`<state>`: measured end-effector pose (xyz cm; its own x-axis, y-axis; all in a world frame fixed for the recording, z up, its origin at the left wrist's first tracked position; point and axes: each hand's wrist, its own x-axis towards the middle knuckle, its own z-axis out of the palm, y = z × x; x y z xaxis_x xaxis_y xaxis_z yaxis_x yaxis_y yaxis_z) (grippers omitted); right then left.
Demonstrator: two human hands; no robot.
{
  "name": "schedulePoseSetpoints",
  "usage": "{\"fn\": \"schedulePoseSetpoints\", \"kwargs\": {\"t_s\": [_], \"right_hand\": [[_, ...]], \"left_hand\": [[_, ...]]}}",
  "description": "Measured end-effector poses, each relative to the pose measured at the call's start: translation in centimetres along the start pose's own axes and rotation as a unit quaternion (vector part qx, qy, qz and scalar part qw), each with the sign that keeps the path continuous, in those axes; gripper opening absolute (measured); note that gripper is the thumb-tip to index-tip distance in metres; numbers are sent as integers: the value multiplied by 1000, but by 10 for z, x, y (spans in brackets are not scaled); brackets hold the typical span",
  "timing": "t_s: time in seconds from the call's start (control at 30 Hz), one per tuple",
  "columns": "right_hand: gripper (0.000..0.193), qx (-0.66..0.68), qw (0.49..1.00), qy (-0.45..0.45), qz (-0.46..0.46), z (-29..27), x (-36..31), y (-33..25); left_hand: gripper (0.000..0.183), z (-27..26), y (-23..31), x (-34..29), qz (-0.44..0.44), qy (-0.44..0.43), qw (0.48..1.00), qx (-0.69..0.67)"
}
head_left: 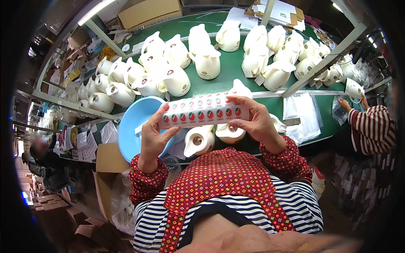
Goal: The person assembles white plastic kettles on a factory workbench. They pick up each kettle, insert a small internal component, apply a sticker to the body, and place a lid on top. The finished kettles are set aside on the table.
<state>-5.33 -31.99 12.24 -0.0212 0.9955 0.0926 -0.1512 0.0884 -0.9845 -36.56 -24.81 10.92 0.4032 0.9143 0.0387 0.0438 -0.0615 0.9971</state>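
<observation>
Glossy paper sticker sheet (pixel 202 110), smooth plastic jugs (pixel 207 62), matt green belt (pixel 228 67).

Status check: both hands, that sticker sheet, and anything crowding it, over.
Left hand and right hand grip the ends of the sticker sheet, held flat above the green belt. Two cream jugs directly beneath, blue basin at left.

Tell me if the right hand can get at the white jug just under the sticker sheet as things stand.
Probably yes, but not freely: the right hand is just above that white jug with nothing between, yet it and the left hand are both holding the sticker sheet.
</observation>
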Motion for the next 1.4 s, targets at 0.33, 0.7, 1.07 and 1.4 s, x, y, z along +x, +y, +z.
{"fn": "schedulePoseSetpoints", "kwargs": {"t_s": [0.33, 0.7, 1.07, 1.4], "right_hand": [[34, -109, 993, -2, -43, -25, 3, 17], [10, -113, 992, 0, -64, -34, 13, 3], [19, -239, 963, 55, -113, -23, 15, -1], [22, -407, 854, 5, -325, -30, 21, -8]], "left_hand": [[17, 12, -4, -3, 49, 96, 956, 273], [13, 9, -21, 1, -46, 11, 959, -278], [21, 27, -21, -6, -145, 78, 952, -260], [17, 27, -25, -2, -145, 128, 957, -217]]}}
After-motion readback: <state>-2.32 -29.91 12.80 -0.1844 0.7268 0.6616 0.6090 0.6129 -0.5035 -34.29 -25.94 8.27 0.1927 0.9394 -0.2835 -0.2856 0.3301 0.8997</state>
